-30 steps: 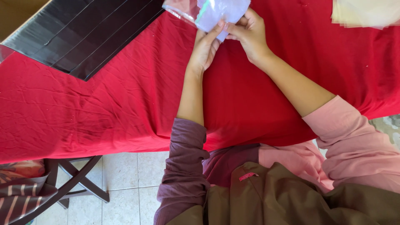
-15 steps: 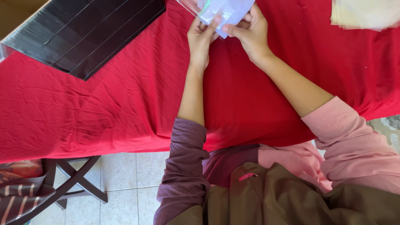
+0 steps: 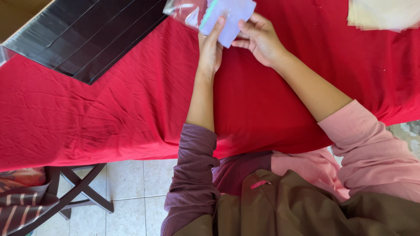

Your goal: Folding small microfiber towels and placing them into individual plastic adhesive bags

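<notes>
Both hands meet at the far edge of the view over a red tablecloth (image 3: 131, 100). My left hand (image 3: 211, 49) grips a pale lilac flat packet (image 3: 232, 15) from below, thumb up along its face. A clear plastic bag (image 3: 186, 11) trails off the packet's left side. My right hand (image 3: 259, 38) pinches the packet's lower right corner with its fingertips. The top of the packet runs out of view.
A black panelled box flap (image 3: 83, 39) lies at the upper left on the cloth. A stack of cream sheets (image 3: 385, 15) sits at the upper right. Below the table edge are tiled floor (image 3: 127, 196), a dark chair frame (image 3: 78, 196) and striped fabric (image 3: 22, 209).
The packet and both hands have shifted slightly toward me and left. My left thumb now lies up along the packet's face, and more clear bag shows at its left.
</notes>
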